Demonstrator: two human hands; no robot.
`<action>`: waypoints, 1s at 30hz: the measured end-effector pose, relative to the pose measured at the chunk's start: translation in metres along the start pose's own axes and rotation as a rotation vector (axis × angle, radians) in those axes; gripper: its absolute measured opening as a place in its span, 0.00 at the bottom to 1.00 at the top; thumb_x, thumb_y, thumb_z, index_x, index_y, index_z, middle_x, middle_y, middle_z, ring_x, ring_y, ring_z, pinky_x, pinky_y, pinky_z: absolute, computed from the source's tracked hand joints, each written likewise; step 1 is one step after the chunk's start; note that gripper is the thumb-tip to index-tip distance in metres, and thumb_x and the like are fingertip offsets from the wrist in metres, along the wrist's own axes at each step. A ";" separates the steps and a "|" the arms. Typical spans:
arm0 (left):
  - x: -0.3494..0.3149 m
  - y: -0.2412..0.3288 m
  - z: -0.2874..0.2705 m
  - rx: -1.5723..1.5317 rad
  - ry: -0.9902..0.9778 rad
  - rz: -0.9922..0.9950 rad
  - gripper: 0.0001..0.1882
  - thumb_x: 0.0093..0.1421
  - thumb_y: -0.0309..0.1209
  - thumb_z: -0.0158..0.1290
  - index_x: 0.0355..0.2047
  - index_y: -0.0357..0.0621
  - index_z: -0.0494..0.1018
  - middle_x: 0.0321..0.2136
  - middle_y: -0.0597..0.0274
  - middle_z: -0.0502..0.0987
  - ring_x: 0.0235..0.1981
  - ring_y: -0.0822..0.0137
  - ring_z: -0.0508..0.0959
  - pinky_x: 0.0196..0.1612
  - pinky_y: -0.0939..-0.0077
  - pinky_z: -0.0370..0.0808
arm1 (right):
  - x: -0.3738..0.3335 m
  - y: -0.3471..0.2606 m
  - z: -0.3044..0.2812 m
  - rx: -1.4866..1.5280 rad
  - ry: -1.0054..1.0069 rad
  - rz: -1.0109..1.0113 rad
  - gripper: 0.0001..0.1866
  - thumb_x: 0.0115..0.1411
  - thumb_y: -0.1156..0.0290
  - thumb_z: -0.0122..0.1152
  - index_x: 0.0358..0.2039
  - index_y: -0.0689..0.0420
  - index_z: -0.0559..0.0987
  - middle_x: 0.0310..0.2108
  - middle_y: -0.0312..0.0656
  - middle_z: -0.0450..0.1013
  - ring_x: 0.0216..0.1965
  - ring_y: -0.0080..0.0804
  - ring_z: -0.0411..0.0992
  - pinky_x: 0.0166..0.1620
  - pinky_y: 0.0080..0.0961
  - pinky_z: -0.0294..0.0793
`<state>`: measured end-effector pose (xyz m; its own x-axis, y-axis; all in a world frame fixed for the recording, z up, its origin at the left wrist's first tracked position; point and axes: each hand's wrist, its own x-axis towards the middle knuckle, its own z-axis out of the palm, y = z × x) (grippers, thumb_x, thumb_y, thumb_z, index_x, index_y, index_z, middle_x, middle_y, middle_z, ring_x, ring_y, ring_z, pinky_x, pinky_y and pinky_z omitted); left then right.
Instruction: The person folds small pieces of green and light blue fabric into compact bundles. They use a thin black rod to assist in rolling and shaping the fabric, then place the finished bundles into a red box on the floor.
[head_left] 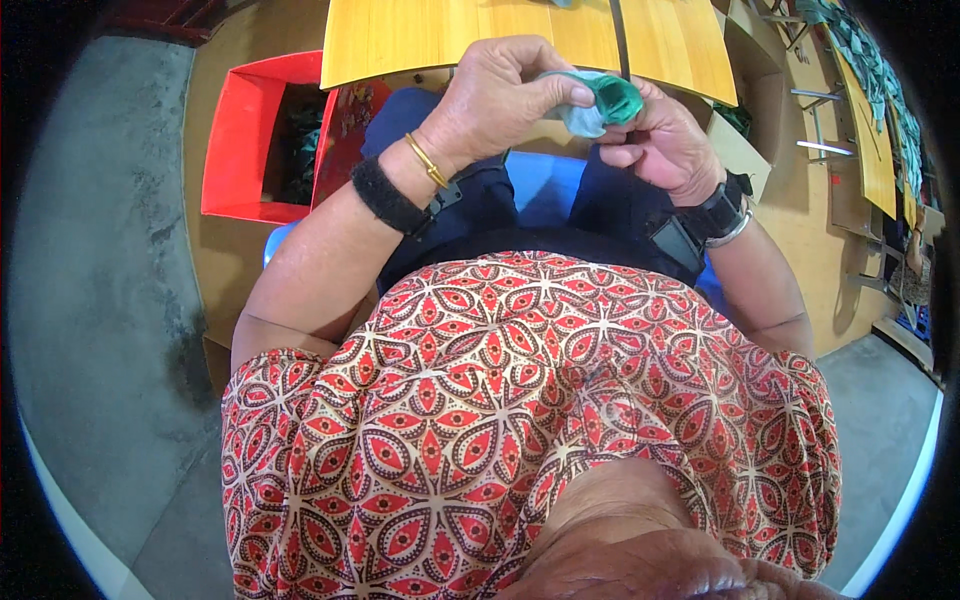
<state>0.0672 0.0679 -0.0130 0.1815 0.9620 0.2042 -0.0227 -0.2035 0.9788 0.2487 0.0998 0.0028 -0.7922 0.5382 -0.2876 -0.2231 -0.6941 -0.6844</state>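
A small piece of cloth (592, 106), pale blue with a rolled green edge, is held between both hands just in front of the table's near edge. My left hand (500, 95) pinches its left side between thumb and fingers. On the right side, my right hand (668, 145) grips it with curled fingers, partly hidden behind it. A thin dark rod (620, 38) runs over the table toward the cloth. Whether the rod passes through the cloth or behind it, I cannot tell.
The yellow wooden table (420, 40) lies ahead. An open red box (240, 140) with dark contents stands at the left. Cardboard boxes (740, 155) sit at the right. Farther right, blue-green cloths (880, 75) are heaped on another table. A blue seat (545, 180) is beneath me.
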 end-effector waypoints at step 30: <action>0.012 -0.021 0.025 -0.405 -0.076 -0.247 0.08 0.52 0.32 0.50 0.22 0.41 0.69 0.12 0.74 0.63 0.12 0.84 0.60 0.13 0.89 0.57 | -0.011 -0.023 0.021 0.126 -0.374 0.253 0.08 0.55 0.71 0.46 0.25 0.64 0.64 0.13 0.32 0.52 0.11 0.14 0.47 0.10 0.09 0.44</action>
<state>0.0947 0.0789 -0.0312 0.3009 0.9534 -0.0222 -0.3481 0.1315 0.9282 0.2506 0.0995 0.0362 -0.9757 0.1512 -0.1583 -0.0451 -0.8465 -0.5305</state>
